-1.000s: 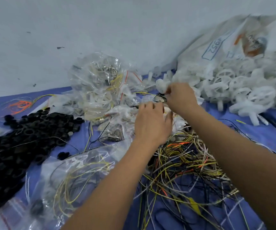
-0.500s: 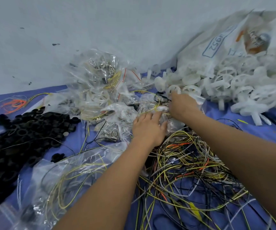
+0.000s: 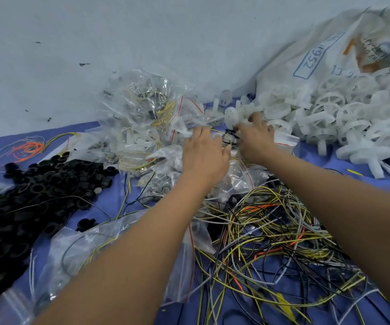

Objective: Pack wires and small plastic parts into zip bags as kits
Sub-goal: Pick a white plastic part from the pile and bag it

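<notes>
Left hand: The left hand (image 3: 204, 152) lay palm-down over the middle of the bag heap. Its fingers pointed away from the person and lay roughly straight. Whether the fingertips pinched film underneath could not be told.

Right hand: The right hand (image 3: 254, 139) was blurred. Its fingers were curled at the near edge of the white plastic wheels (image 3: 329, 118). Whether they were clamped on a wheel or on the small bag (image 3: 283, 139) beneath them could not be told.

Wire coil: A small black-and-yellow wire coil (image 3: 230, 139) sat between the two hands, just beside the right thumb side. No grip on it was visible.

Packed kits: Filled zip bags (image 3: 142, 118) were piled against the wall, left of and beyond the left hand.

Loose wires: The tangled loose wires (image 3: 271, 231) lay on the blue cloth (image 3: 109, 195) near the person, under and between both forearms.

Black parts: The black ring parts (image 3: 32, 191) were heaped well to the left.

White sack: A printed white sack (image 3: 318, 62) stood behind the wheels.

Governing relation: The wheels lay ahead and to the right, touching or just beyond the right fingertips. The right hand was the nearer one.

Judged step: A wheel probably remained to be added to the kit. The left hand appeared placed to steady the bag.
</notes>
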Demonstrator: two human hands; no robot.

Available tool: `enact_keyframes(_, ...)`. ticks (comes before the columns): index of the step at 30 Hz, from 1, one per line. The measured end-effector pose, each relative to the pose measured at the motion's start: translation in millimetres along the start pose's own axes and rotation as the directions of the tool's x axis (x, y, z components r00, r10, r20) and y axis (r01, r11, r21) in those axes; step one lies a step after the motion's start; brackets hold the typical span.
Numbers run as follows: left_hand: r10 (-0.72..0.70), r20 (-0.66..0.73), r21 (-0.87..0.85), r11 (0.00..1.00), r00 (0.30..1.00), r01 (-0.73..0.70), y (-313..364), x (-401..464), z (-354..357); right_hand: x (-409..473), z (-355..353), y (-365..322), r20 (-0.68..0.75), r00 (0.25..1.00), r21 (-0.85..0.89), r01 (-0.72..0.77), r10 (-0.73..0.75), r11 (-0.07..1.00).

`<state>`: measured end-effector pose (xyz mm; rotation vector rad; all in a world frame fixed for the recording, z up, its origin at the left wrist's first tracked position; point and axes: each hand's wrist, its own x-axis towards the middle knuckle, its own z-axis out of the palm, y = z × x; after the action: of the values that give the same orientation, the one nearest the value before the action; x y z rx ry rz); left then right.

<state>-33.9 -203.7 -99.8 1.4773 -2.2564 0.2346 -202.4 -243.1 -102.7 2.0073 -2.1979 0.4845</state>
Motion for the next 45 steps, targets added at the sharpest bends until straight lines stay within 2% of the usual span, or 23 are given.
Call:
enact_keyframes(2,0.008,0.126,0.036,0.999,0.992,-0.012,-16,15,5,4,2,-7,-0.084,0.996,0.128,0.041,-0.030,0.991)
enact_keyframes(4,-0.040,0.280,0.068,0.997,0.959,0.021,-37,22,12,10,2,-12,-0.105,0.994,0.181,0.052,-0.033,0.982)
enact_keyframes(6,-0.135,0.384,0.096,0.990,0.914,0.105,-59,20,18,16,3,-12,-0.085,0.995,0.175,-0.039,0.054,0.984)
enact_keyframes(8,-0.217,0.380,0.080,0.976,0.899,0.201,-75,13,19,17,3,-9,-0.020,0.986,0.157,-0.159,0.164,0.975)
enact_keyframes(10,-0.274,0.353,0.094,0.962,0.895,0.258,-82,6,15,14,3,-5,-0.017,0.982,0.149,-0.185,0.190,0.971)
enact_keyframes(13,-0.314,0.336,0.188,0.946,0.888,0.263,-86,-6,8,5,-2,-4,-0.137,0.983,0.116,-0.108,0.123,0.987)
enact_keyframes(17,-0.345,0.294,0.238,0.929,0.891,0.282,-89,-23,-1,-8,-25,-21,-0.317,0.936,0.217,-0.082,0.150,0.973)
enact_keyframes(19,-0.348,0.331,0.193,0.935,0.877,0.299,-90,-29,-6,-18,-40,-32,-0.431,0.883,0.272,-0.070,0.186,0.960)
enact_keyframes(21,-0.339,0.405,0.077,0.938,0.849,0.338,-91,-34,-15,-32,-56,-46,-0.465,0.845,0.453,-0.027,0.262,0.891)
enact_keyframes(22,-0.326,0.410,0.015,0.936,0.852,0.351,-92,-38,-21,-40,-61,-53,-0.445,0.840,0.571,-0.001,0.311,0.821)
enact_keyframes(24,-0.305,0.263,-0.083,0.938,0.915,0.336,-94,-52,-36,-60,-66,-69,-0.313,0.840,0.815,-0.003,0.444,0.579)
enact_keyframes(26,-0.348,0.044,-0.178,0.919,0.936,0.351,-88,-76,-51,-85,-63,-87,-0.034,0.833,0.982,-0.075,0.553,0.173)
enact_keyframes(28,-0.384,-0.016,-0.257,0.894,0.923,0.367,-70,-102,-61,-111,-55,-102,0.267,0.809,0.956,-0.153,0.523,-0.252)
enact_keyframes(29,-0.368,0.013,-0.260,0.897,0.930,0.358,-58,-115,-64,-125,-52,-111,0.367,0.803,0.895,-0.168,0.470,-0.412)
enact_keyframes(30,-0.341,0.058,-0.254,0.904,0.938,0.344,-47,-125,-66,-137,-47,-117,0.424,0.804,0.838,-0.173,0.417,-0.517)
enact_keyframes(31,-0.319,0.110,-0.246,0.909,0.941,0.337,-37,-134,-67,-149,-43,-124,0.450,0.809,0.806,-0.185,0.379,-0.562)
enact_keyframes(35,-0.234,0.257,-0.163,0.946,0.938,0.280,-30,-146,-70,-179,-33,-135,0.424,0.843,0.843,-0.234,0.331,-0.484)
enact_keyframes(40,-0.261,0.402,-0.241,0.895,0.878,0.376,-54,-145,-85,-190,-26,-129,0.306,0.924,0.921,-0.226,0.230,-0.318)
enact_keyframes(43,-0.270,0.504,-0.379,0.784,0.820,0.491,-67,-142,-102,-193,-24,-130,0.267,0.961,0.932,-0.237,0.076,-0.273)
enact_keyframes(45,-0.284,0.561,-0.487,0.647,0.778,0.587,-77,-143,-112,-194,-24,-133,0.260,0.964,0.926,-0.265,-0.057,-0.268)
